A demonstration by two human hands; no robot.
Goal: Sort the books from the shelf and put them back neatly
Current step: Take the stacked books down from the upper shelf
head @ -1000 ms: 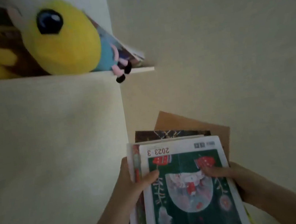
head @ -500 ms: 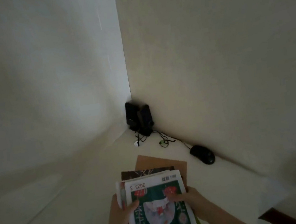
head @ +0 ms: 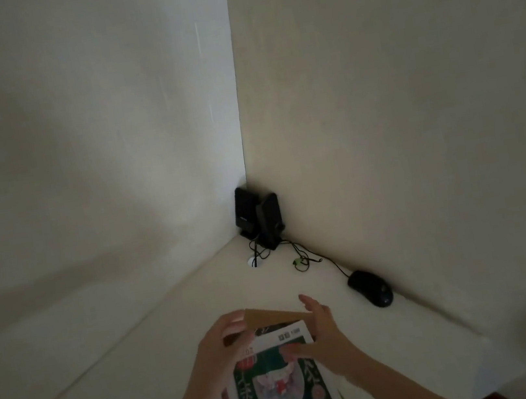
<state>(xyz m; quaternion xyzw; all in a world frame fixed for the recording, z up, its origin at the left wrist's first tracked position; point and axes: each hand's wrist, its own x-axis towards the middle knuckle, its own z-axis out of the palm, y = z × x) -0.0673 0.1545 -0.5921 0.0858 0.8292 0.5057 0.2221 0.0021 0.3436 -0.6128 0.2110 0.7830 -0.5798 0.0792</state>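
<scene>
A stack of books [head: 276,392] lies low in the middle of the view on a white desk [head: 164,368]. The top book has a dark green illustrated cover with a white border. Under it show a dark cover and a brown book [head: 272,316] that sticks out at the far end. My left hand [head: 220,347] curls over the stack's far left corner, fingers on the brown book. My right hand [head: 320,330] lies along the far right edge, thumb on the green cover, fingers stretched up beside the brown book. The shelf is out of view.
Two small black speakers [head: 257,219] stand in the desk's far corner, with thin cables [head: 301,258] trailing from them. A black mouse [head: 371,292] lies by the right wall. White walls close the desk on the left and right.
The view has dropped from the shelf with plush toys to the desk corner. My hands have slid from the stack's sides to its far end, and the stack now rests lower on the desk.
</scene>
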